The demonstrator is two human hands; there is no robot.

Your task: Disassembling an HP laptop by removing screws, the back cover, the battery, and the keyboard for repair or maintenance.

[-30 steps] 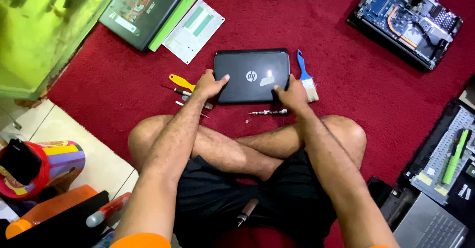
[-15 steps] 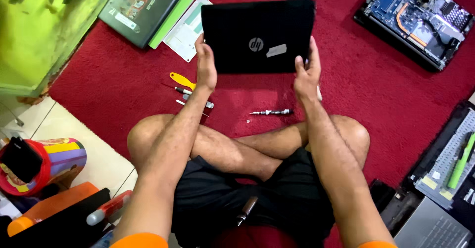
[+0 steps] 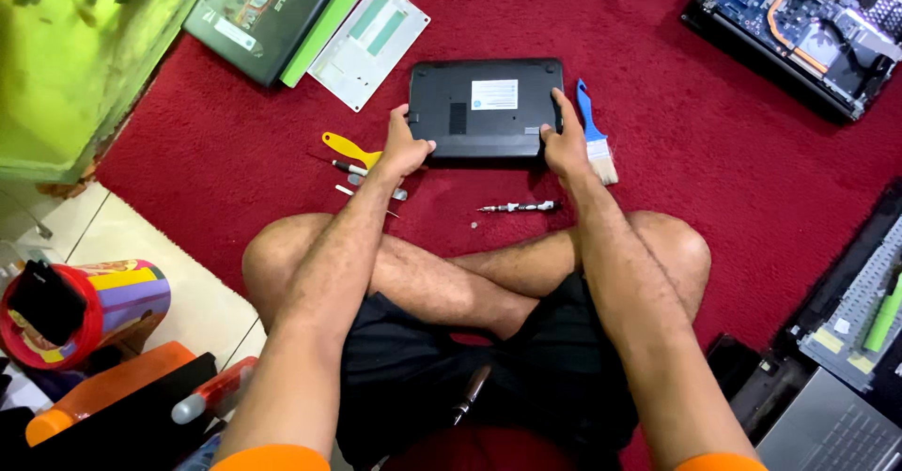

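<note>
The small black laptop (image 3: 486, 108) lies closed and bottom-up on the red carpet (image 3: 658, 180), out in front of the person's crossed legs, toward the carpet's far edge. Its long axis runs left to right across the person's front; the underside with its white label and vent slots faces up. I cannot tell which long edge carries the hinge.

The left hand (image 3: 404, 147) grips the near left corner, thumb on top. The right hand (image 3: 566, 138) clasps the right short edge, fingers stretched along it. Both are grasping the laptop, not clenched and not let go.

What I would worry about is the clutter close by. A blue-handled brush (image 3: 593, 133) lies just beside the right hand, touching or nearly touching the laptop's right edge, so any slide that way would likely push it. A yellow pry tool (image 3: 349, 148) and some thin metal tools sit just left of the left hand. A screwdriver (image 3: 517, 207) lies on the carpet between the laptop and the legs, with a tiny loose part, perhaps a screw (image 3: 473, 225), near it; in the pile that could easily be swept away and lost.
</note>
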